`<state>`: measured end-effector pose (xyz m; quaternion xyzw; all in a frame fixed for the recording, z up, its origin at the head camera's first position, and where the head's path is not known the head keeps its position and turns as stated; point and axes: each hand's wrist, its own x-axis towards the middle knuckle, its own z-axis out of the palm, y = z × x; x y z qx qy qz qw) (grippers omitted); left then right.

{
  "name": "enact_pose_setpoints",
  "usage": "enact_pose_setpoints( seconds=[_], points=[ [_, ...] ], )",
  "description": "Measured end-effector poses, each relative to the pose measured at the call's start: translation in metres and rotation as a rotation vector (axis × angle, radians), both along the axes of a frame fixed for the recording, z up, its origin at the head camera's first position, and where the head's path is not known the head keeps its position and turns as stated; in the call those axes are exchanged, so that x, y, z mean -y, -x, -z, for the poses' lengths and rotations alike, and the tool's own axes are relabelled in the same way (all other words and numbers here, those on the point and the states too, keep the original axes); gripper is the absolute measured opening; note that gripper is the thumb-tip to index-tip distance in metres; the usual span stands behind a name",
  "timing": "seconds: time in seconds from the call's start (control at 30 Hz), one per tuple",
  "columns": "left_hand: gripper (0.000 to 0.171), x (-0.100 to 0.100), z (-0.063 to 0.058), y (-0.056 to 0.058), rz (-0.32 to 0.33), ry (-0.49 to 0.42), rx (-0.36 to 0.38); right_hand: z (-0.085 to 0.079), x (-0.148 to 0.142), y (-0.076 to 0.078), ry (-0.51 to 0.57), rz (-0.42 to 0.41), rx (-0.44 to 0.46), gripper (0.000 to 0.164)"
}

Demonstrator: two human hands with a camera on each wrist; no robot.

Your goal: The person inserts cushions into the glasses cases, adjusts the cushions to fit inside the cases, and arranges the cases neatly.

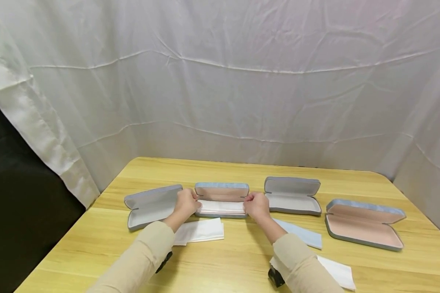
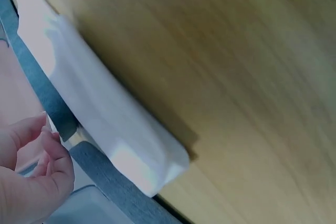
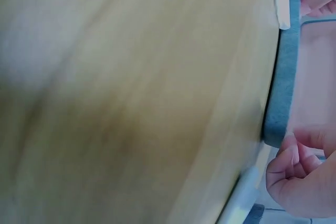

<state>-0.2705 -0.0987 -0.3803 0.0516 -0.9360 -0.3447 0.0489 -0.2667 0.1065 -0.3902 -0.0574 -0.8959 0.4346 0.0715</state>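
A folded white cloth (image 1: pixel 221 206) lies across the bottom half of an open glasses case (image 1: pixel 221 186) with a blue outside and pink lining. My left hand (image 1: pixel 187 202) pinches the cloth at its left end, thumb against curled fingers. At the opposite end my right hand (image 1: pixel 257 205) pinches it in the same way. The left wrist view has the left hand (image 2: pixel 37 169) close over the case's rim (image 2: pixel 39 80). In the right wrist view, the right hand (image 3: pixel 304 174) is at the case's near corner, and the cloth between the fingertips is mostly hidden.
An open grey-lined case (image 1: pixel 152 209) stands at the left, partly behind my left hand. Another grey case (image 1: pixel 292 195) and a pink-lined case (image 1: pixel 364 228) stand open at the right. White cloths (image 1: pixel 205 230), a light blue cloth (image 1: pixel 302 234) and another white cloth (image 1: pixel 337 272) lie nearer.
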Motion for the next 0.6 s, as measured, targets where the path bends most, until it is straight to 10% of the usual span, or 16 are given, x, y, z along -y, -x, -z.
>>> enact_pose_setpoints(
  seconds=[0.3, 0.6],
  points=[
    [0.038, 0.02, 0.003, -0.003, 0.147, -0.091, -0.034, -0.01, -0.013, 0.001, 0.024, -0.004, -0.175, 0.007],
    [0.095, 0.02, 0.012, -0.003, 0.283, -0.105, 0.03, -0.009, -0.021, 0.009, 0.14, -0.064, -0.141, 0.025]
  ],
)
